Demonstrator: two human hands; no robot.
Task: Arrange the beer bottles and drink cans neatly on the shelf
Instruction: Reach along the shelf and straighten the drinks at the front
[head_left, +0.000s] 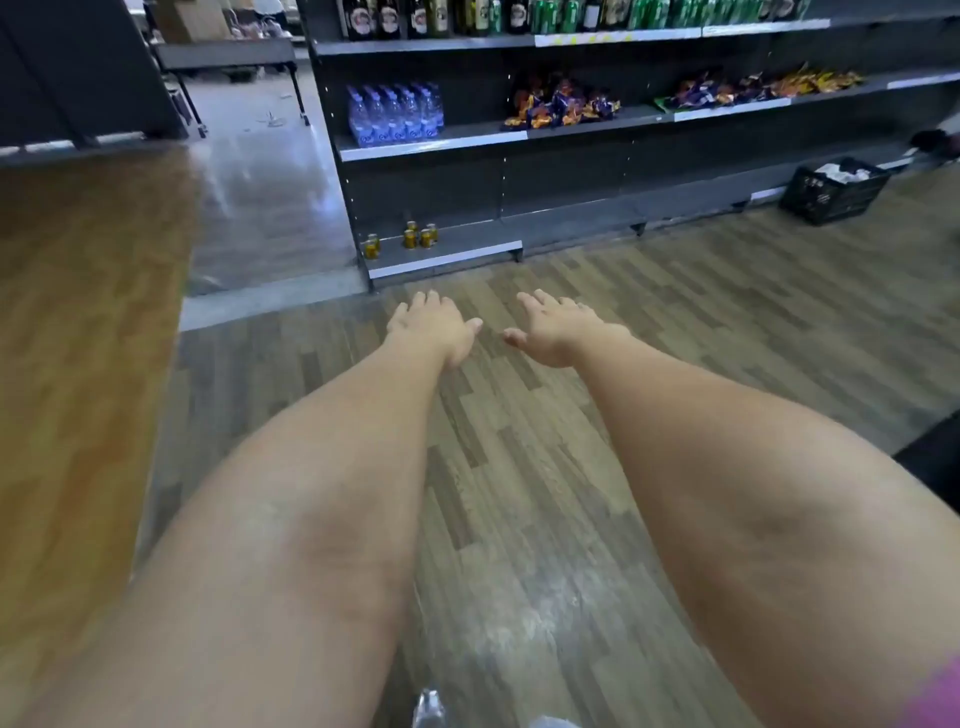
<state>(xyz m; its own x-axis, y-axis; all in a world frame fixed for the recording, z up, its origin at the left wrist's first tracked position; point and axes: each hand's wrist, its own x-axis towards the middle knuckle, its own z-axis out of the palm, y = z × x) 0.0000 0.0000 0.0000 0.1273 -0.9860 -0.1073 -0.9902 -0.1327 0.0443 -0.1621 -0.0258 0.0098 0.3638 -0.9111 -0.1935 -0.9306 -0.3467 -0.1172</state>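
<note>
- Head view looks down on a dark shelving unit (519, 195) that stands on a wood-plank floor (649, 322).
- Its top shelf carries a row of beer bottles (415, 18) at the left and green drink cans (649, 13) to their right.
- Lower shelves hold a pack of water bottles (395, 111) and heaps of snack bags (561, 104).
- A few yellow cans (418, 235) stand on the bottom shelf, near its left end.
- A black crate (836, 189) sits on the floor at the right.
- Both bare arms stretch forward; the left hand (431, 325) and right hand (553, 330) hang over the floor, fingers relaxed and spread, grasping nothing, well apart from the shelves.
</note>
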